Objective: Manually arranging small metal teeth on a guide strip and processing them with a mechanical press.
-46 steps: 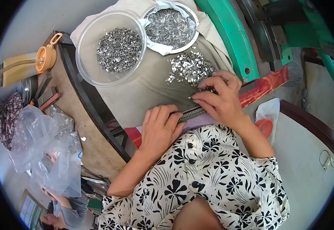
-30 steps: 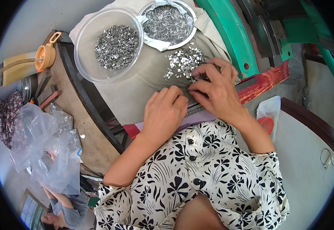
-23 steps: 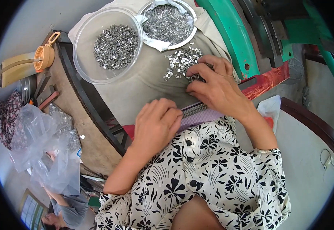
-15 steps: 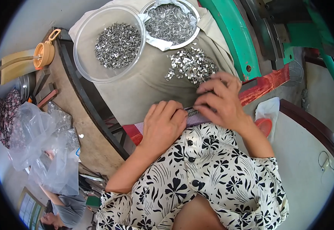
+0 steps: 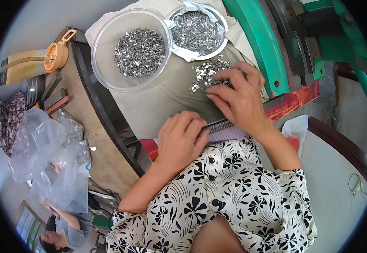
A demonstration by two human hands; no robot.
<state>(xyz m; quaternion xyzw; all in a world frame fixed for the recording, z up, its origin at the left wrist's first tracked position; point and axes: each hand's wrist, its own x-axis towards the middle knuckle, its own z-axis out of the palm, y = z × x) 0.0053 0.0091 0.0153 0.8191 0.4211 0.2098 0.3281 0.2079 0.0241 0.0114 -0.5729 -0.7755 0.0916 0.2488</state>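
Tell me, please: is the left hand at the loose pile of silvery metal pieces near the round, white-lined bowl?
The side is wrong: the head view shows the right hand at the loose pile of silvery metal pieces near the round, white-lined bowl.

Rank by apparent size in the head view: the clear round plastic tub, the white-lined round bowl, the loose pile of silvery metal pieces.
1. Clear round plastic tub
2. White-lined round bowl
3. Loose pile of silvery metal pieces, visible part; the right hand covers some

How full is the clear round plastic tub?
Part-full: small metal pieces cover much of the clear round plastic tub's floor, with bare plastic showing around them.
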